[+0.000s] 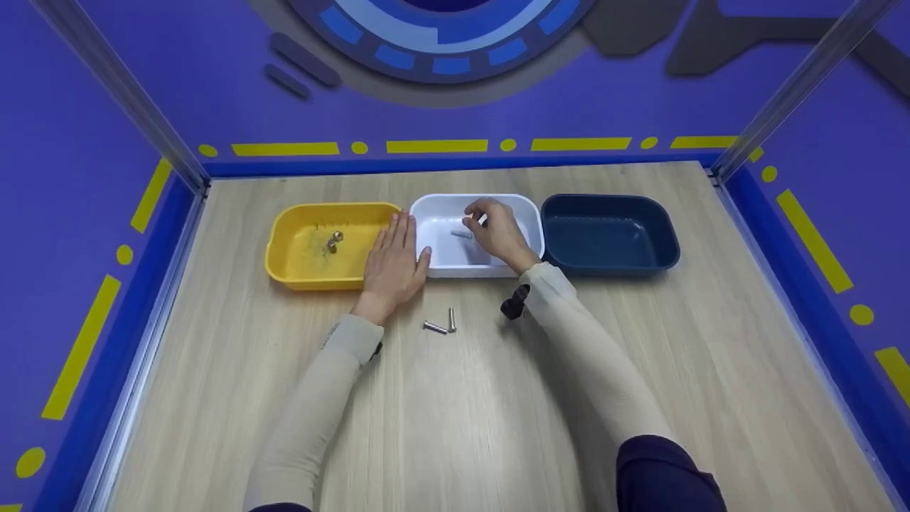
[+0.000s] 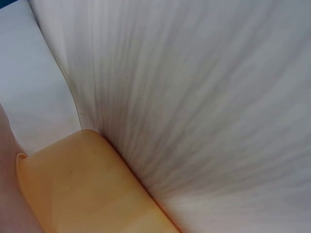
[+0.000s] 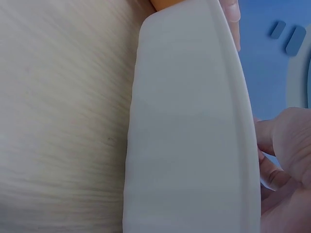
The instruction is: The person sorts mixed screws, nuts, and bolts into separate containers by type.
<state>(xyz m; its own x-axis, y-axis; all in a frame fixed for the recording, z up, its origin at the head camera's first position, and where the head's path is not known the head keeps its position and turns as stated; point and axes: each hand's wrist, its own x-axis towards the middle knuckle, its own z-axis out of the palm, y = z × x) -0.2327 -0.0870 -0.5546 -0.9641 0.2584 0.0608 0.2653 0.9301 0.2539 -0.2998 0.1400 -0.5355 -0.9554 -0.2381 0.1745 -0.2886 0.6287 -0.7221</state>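
My left hand (image 1: 393, 262) lies flat with straight fingers across the right rim of a yellow tray (image 1: 298, 274) and the left edge of a white tray (image 1: 434, 269). Over the white tray my right hand (image 1: 498, 231) hovers with curled fingers (image 3: 284, 145), and a grey bolt (image 1: 461, 233) sticks out from its thumb side, seemingly pinched. Small metal nuts (image 1: 334, 242) sit inside the yellow tray. On the table just in front of the white tray, between my wrists, lie two loose bolts (image 1: 442, 324). The wrist views show only the tray walls, white (image 3: 194, 121) and yellow (image 2: 82, 189), up close.
A dark blue tray (image 1: 661, 259) stands right of the white one, with nothing seen in it. The three trays form a row at the back of a wooden table (image 1: 455, 427). Purple walls with metal posts (image 1: 121, 85) enclose the table on three sides.
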